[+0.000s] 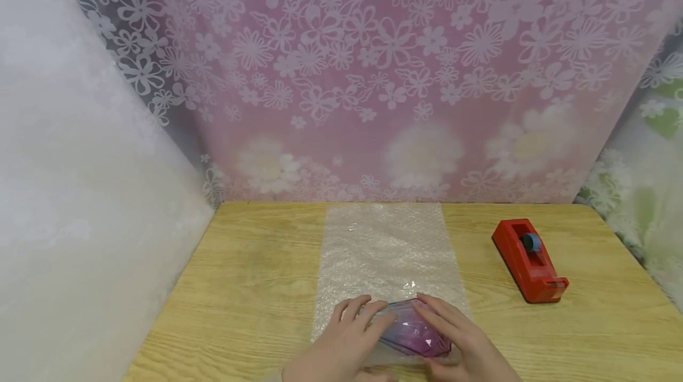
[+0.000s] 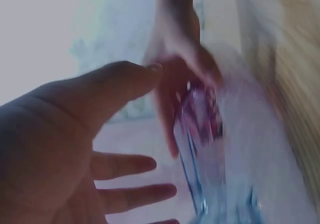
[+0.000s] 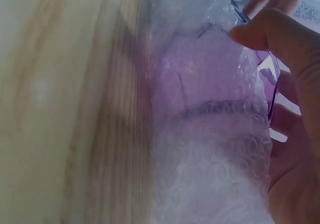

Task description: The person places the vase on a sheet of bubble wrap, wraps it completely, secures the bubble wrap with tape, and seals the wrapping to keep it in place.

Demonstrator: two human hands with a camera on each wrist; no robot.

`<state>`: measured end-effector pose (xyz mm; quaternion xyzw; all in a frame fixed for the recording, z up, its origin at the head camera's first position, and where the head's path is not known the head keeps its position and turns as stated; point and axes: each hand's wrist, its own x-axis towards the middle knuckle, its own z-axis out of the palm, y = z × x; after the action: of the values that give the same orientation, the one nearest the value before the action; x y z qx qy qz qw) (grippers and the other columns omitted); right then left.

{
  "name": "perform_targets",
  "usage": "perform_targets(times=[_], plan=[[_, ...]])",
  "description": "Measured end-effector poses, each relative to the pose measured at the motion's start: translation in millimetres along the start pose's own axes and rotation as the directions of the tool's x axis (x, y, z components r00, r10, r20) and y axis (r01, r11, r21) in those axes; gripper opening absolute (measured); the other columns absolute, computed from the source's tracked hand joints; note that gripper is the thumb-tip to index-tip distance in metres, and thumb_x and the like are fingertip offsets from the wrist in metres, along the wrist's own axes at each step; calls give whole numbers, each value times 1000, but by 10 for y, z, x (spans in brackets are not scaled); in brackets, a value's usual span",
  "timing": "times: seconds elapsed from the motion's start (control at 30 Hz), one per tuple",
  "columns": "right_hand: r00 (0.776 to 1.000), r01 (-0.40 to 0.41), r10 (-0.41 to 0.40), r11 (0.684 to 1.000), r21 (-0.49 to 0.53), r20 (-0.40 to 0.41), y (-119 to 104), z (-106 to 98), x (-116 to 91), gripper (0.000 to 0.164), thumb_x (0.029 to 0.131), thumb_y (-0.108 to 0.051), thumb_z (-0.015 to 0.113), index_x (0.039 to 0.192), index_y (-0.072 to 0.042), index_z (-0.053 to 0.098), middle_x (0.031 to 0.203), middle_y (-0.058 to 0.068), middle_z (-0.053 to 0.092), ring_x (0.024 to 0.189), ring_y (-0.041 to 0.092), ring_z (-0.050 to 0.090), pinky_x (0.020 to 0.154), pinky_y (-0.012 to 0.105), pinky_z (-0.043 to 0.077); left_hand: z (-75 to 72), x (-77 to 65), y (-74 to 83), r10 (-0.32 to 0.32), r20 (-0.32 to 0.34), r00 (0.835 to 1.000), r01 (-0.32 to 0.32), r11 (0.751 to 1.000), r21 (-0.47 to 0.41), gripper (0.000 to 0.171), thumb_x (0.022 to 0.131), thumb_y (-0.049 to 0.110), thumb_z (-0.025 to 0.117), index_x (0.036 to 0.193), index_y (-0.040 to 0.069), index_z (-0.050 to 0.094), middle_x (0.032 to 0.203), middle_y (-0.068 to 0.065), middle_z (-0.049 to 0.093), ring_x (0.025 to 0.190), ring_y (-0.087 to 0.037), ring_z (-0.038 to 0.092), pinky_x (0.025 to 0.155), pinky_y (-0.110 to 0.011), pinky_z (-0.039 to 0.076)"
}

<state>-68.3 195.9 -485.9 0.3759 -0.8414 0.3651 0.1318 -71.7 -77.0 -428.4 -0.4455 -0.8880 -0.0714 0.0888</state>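
A clear faceted glass vase (image 1: 413, 333), tinted blue at its left end and pink-purple at its right, lies on its side on the near part of a bubble wrap sheet (image 1: 386, 245). My right hand (image 1: 469, 343) holds the pink end, its fingers over the far side. In the right wrist view the thumb presses a bubble wrap (image 3: 210, 179) edge against the vase. At the blue end is my left hand (image 1: 341, 340), fingers spread. From the left wrist, its thumb and fingers look extended beside the vase (image 2: 200, 129), not wrapped round it.
A red tape dispenser (image 1: 530, 263) with a roll of tape stands on the right of the wooden table (image 1: 256, 275). Pink floral cloth (image 1: 341, 73) hangs behind the back edge, and a pale sheet (image 1: 96, 192) borders the left side.
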Motion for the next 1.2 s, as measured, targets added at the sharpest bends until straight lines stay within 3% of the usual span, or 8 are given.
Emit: perform_targets(times=[0.13, 0.23, 0.43, 0.53, 0.67, 0.77, 0.97, 1.2], plan=[[1000, -8, 8, 1000, -7, -6, 44, 9, 0, 87, 69, -14, 89, 145, -2, 47, 151, 9, 44, 140, 8, 36, 102, 12, 32, 82, 123, 188, 24, -10, 1000, -22, 980, 198, 89, 83, 78, 49, 144, 15, 40, 142, -6, 45, 130, -34, 44, 97, -53, 47], [1000, -8, 8, 1000, -18, -5, 53, 11, 9, 87, 70, -15, 89, 145, -3, 48, 151, 10, 44, 140, 9, 37, 103, 13, 33, 172, 220, 264, 10, -23, 1000, -4, 973, 231, 94, 81, 80, 48, 146, 13, 39, 143, -8, 46, 128, -37, 48, 94, -56, 48], [1000, -6, 6, 1000, 12, -5, 55, -17, 28, 87, 71, -10, 88, 147, -3, 45, 150, 16, 44, 141, 9, 36, 102, 11, 33, 294, 378, 319, -50, -1, 999, 50, 985, 163, 90, 74, 69, 72, 142, 17, 44, 144, -9, 46, 126, -36, 51, 94, -57, 48], [1000, -25, 24, 999, 24, 6, 51, -38, 35, 87, 72, -10, 87, 148, -5, 44, 151, 15, 44, 141, 8, 35, 100, 12, 35, 350, 426, 308, -53, -36, 998, 58, 988, 140, 77, 73, 61, 79, 131, 20, 50, 140, -9, 49, 122, -33, 53, 93, -54, 49], [1000, -23, 23, 1000, -9, 4, 59, -41, 41, 86, 73, -14, 87, 148, -6, 45, 151, 13, 44, 140, 10, 38, 98, 15, 40, 442, 464, 285, -25, -128, 991, 40, 992, 120, 61, 74, 55, 79, 115, 20, 51, 133, -10, 54, 117, -31, 57, 91, -50, 50], [1000, -16, 16, 999, -35, -14, 70, -34, 39, 86, 72, -16, 88, 147, -6, 46, 151, 10, 46, 138, 10, 40, 98, 15, 40, 495, 487, 275, -20, -157, 987, 37, 994, 106, 58, 75, 55, 79, 111, 20, 49, 131, -11, 55, 115, -32, 58, 90, -49, 51], [1000, -17, 16, 999, -37, -25, 72, -31, 36, 86, 71, -16, 88, 147, -6, 47, 151, 9, 46, 137, 10, 41, 100, 13, 36, 547, 512, 258, -31, -168, 985, 44, 996, 74, 57, 77, 57, 78, 111, 21, 50, 132, -11, 56, 114, -31, 59, 89, -49, 51], [996, -91, 90, 994, -65, -8, 44, -63, 36, 88, 73, -20, 88, 148, -6, 44, 144, 11, 53, 132, 8, 47, 95, 18, 44, 569, 510, 205, -15, -219, 976, 26, 999, 47, 60, 73, 61, 76, 115, 24, 53, 133, -9, 58, 113, -28, 60, 91, -45, 51]])
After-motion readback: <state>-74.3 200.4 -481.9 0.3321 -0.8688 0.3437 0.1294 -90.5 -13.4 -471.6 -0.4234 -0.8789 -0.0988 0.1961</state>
